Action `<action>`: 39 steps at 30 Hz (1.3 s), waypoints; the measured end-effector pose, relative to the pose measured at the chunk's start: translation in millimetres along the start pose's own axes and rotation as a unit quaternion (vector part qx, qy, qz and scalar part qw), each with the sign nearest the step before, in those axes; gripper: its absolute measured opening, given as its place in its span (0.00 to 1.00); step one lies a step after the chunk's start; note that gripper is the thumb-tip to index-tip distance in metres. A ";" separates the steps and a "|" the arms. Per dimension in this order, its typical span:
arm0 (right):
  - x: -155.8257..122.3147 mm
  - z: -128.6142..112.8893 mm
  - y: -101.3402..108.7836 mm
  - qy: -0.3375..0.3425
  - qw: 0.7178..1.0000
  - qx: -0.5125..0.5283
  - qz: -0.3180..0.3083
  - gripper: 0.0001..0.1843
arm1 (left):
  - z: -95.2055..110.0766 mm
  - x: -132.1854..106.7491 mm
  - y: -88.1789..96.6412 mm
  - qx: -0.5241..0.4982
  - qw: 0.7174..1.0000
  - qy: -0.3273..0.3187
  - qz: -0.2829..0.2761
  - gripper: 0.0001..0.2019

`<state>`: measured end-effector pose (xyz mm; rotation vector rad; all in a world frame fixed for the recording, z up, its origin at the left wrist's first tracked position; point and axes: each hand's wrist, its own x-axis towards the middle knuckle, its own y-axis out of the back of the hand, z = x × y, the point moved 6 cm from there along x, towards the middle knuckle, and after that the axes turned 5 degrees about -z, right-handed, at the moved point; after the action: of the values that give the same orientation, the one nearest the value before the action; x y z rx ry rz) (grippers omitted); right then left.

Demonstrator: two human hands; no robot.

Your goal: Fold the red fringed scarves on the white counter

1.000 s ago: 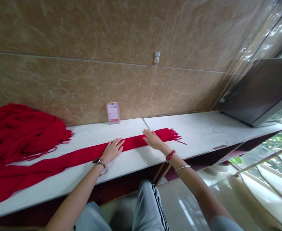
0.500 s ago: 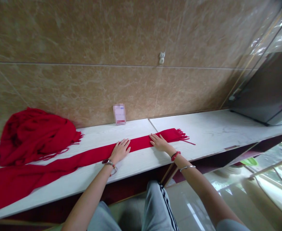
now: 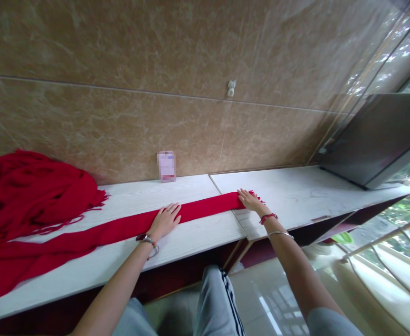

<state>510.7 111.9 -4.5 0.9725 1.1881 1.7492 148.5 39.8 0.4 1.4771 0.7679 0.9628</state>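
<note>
A long red scarf (image 3: 208, 208) lies in a narrow strip along the white countertop (image 3: 198, 233), widening toward the left edge of view. My left hand (image 3: 164, 221) rests flat on the middle of the strip, fingers spread. At the strip's right end, my right hand (image 3: 249, 200) lies flat on the cloth beside the fringe (image 3: 259, 197), partly covering it. Neither hand grasps the fabric. To the left, a bunched heap of red fringed cloth (image 3: 37, 191) sits against the wall; whether it joins the strip cannot be made out.
A small blurred card or box (image 3: 167, 166) leans on the brown tiled wall (image 3: 121, 126). A white cat-shaped hook (image 3: 231, 88) is stuck above it. A dark grey appliance (image 3: 376, 135) stands at the right end. The counter's front edge runs before my knees.
My right hand has slid rightward along the scarf to its fringed end. My left hand stays on the strip. The view has shifted and tilted slightly.
</note>
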 end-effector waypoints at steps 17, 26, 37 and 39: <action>29.2 -222.9 58.4 0.186 0.962 0.200 -0.002 0.26 | -6.7 -26.7 9.9 0.022 0.997 0.074 0.011 0.21; 26.8 -215.8 59.1 0.155 0.960 0.232 0.008 0.24 | -4.0 -37.8 17.8 -0.007 1.000 0.010 0.028 0.23; 52.3 -256.9 76.5 0.208 0.950 0.230 0.024 0.25 | -31.8 -32.9 13.5 0.001 0.998 0.057 0.041 0.20; 52.8 -263.2 72.6 0.211 0.948 0.237 0.022 0.24 | -32.8 -34.3 9.8 0.008 0.998 0.055 0.028 0.20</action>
<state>239.4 51.5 2.8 0.9155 1.9405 1.7992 103.3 23.1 5.4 1.4757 0.8176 1.0896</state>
